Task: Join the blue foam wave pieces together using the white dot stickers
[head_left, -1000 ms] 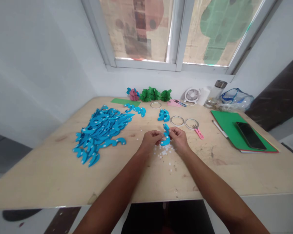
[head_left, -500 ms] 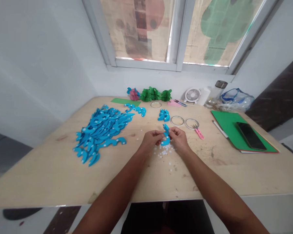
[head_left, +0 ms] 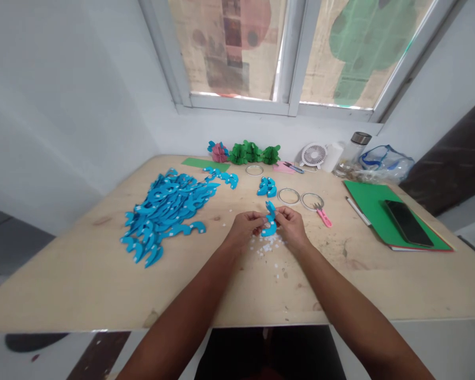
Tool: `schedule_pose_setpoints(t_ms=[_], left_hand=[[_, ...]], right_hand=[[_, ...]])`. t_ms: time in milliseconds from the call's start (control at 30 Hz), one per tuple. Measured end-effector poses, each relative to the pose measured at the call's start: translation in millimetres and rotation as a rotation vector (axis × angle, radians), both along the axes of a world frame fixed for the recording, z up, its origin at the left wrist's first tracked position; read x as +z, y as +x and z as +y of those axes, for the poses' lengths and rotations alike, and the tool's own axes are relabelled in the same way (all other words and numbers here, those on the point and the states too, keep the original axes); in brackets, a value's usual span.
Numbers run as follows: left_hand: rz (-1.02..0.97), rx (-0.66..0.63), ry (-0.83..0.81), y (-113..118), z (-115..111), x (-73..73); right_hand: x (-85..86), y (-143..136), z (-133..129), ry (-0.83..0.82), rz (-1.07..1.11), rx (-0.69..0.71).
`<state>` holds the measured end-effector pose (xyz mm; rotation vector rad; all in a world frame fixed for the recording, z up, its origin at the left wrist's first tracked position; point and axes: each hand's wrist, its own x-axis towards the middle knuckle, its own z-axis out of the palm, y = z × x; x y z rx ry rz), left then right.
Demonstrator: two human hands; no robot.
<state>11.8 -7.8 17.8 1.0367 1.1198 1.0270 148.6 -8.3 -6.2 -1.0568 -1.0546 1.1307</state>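
Observation:
Between my two hands, near the table's middle, is a curved blue paper piece (head_left: 269, 230) with small white squares on it. My left hand (head_left: 245, 228) has its fingers pinched together at the piece's left side; whether they grip the piece itself is too small to tell. On the other side, my right hand (head_left: 290, 224) pinches the piece's right edge. Small white paper bits (head_left: 268, 245) lie scattered just below. A large pile of similar blue pieces (head_left: 170, 203) spreads over the left of the table, and a small blue stack (head_left: 266, 187) sits beyond my hands.
Tape rings (head_left: 288, 196) and pink snips (head_left: 323, 216) lie right of the small stack. Farther right, a black phone (head_left: 408, 222) rests on a green folder (head_left: 364, 196). Green paper ornaments (head_left: 252, 152), a white fan (head_left: 314, 155) and a bottle (head_left: 355, 148) stand along the wall.
The camera view has shifted slightly. Both hands stay around the blue piece in nearly the same pose.

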Motion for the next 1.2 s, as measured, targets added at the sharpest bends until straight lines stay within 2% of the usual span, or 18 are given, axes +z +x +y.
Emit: schedule_pose_setpoints(t_ms=[633, 1200], left_hand=[[0.025, 0.017, 0.033, -2.5, 6.2, -8.4], [0.047, -0.011, 0.074, -2.9, 3.5, -3.5]], right_hand=[[3.0, 1.5, -1.8, 0.003, -0.039, 0.001], [3.5, 0.9, -3.0, -0.013, -0.026, -0.022]])
